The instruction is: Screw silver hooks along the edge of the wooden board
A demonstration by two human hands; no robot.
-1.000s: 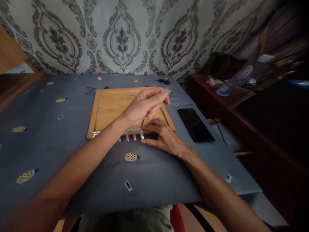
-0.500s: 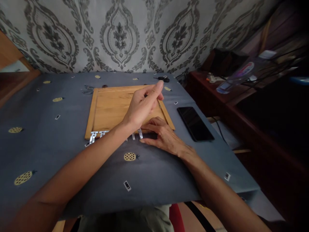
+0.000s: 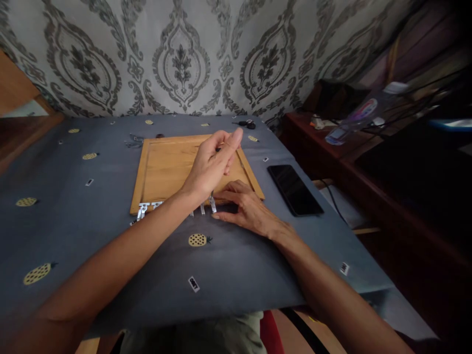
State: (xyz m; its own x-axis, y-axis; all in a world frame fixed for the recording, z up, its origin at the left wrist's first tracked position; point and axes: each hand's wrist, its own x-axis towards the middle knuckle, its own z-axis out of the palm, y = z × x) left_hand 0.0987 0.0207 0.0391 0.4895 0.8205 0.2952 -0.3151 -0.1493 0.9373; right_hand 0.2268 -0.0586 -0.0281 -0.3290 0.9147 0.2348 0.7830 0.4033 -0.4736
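Note:
A framed wooden panel [image 3: 165,160] lies flat on the table, with small shiny metal brackets [image 3: 143,209] along its near edge. Above the panel's right half, my left hand [image 3: 212,160] is closed in a fist around what looks like a screwdriver; a bit of dark handle and a thin shaft show, the rest is hidden by my fingers. My right hand [image 3: 249,204] rests at the near edge, thumb and fingers closed about the rightmost metal bracket [image 3: 213,204]. My left forearm covers part of the row of brackets.
A black phone [image 3: 295,189] lies right of the panel. Behind it are keys [image 3: 247,124] and, at the back left, a dark pliers-like tool [image 3: 134,140]. A plastic bottle [image 3: 354,120] stands on the dark red desk [image 3: 308,132] at right. A patterned curtain [image 3: 180,54] hangs behind.
The view has shifted slightly. My left fist has turned a little, while my right hand stays at the same bracket.

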